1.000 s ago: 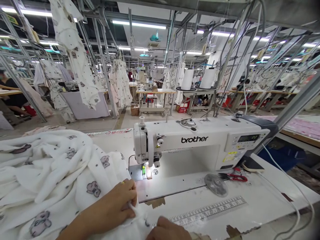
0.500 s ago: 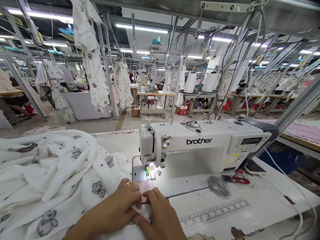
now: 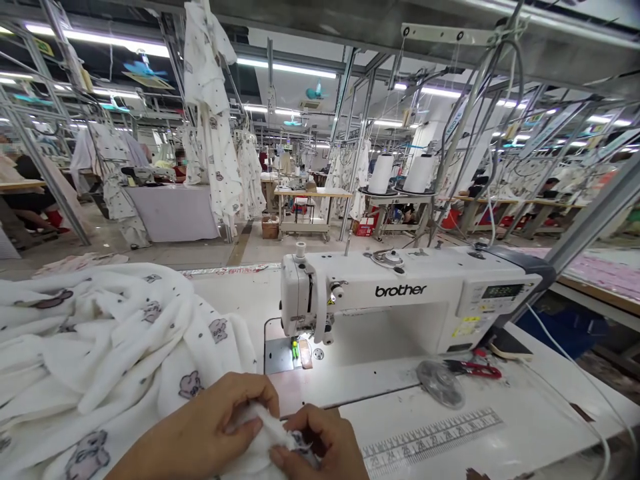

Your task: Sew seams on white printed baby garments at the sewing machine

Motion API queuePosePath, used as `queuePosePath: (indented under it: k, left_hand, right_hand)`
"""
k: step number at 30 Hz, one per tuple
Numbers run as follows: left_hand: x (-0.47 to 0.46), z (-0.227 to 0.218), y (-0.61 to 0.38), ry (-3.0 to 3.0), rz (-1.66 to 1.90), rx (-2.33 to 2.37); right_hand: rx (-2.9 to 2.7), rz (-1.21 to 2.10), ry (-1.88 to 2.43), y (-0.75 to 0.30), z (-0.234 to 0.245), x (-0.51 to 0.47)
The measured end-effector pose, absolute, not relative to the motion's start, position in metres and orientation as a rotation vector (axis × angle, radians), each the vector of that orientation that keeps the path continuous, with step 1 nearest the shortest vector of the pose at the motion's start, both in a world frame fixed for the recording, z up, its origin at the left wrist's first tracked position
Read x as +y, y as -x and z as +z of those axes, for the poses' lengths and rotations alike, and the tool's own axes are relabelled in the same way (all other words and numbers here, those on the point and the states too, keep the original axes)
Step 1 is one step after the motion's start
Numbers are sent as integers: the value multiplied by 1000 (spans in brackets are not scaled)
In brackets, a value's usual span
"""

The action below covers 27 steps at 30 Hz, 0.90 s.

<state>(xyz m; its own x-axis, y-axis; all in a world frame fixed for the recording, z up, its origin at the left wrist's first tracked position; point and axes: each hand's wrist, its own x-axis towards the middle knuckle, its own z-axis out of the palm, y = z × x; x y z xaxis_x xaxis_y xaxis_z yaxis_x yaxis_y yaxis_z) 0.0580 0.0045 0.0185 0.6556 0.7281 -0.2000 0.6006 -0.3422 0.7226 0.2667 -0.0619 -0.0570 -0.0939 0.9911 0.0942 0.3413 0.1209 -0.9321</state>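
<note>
Right hand [image 3: 327, 440] pinching an edge of white printed cloth [image 3: 125, 347], left hand [image 3: 213, 413] gripping the same cloth just beside it, the rest heaped left of the machine [image 3: 370, 283], ruler [image 3: 433, 440] and red-handled snips [image 3: 483, 370] on the table [image 3: 545, 413], thread spools [image 3: 381, 175] beyond.

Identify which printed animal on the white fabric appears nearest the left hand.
The printed animal bordering the left hand in view, just above its back; other printed animals on the white fabric sit visibly farther away.
</note>
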Motion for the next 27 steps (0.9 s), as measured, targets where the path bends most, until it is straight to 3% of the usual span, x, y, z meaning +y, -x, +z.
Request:
queuePosePath:
  k: [7,13,16,18,20,22,25,27]
  left_hand:
    - [1,13,-76,-1966,244,1011]
    - [1,6,-80,-1968,310,1018]
    - [1,0,-79,-1976,274,985]
    - [2,-3,-77,-1940,243,993]
    - [3,-7,-75,-1883,218,1041]
    - [4,-11,-74,-1834,207,1065]
    - [6,-15,-77,-1778,212,1050]
    - [7,-17,-81,-1719,239,1081]
  right_hand:
    - [-1534,1018,1301,-270,-58,-63]
    - [-1369,1268,1207,-270,-65,-63]
    - [-1414,1482,1091,-280,-51,-62]
    - [-1617,1451,1071,-291,-34,-60]
    - [-1918,1121,1108,-303,-16,-53]
    - [-2227,582,990,-313,-4,-41]
    - [-2578,-138,448,-317,-2,-19]
    - [-2667,-314,121,-316,-9,-7]
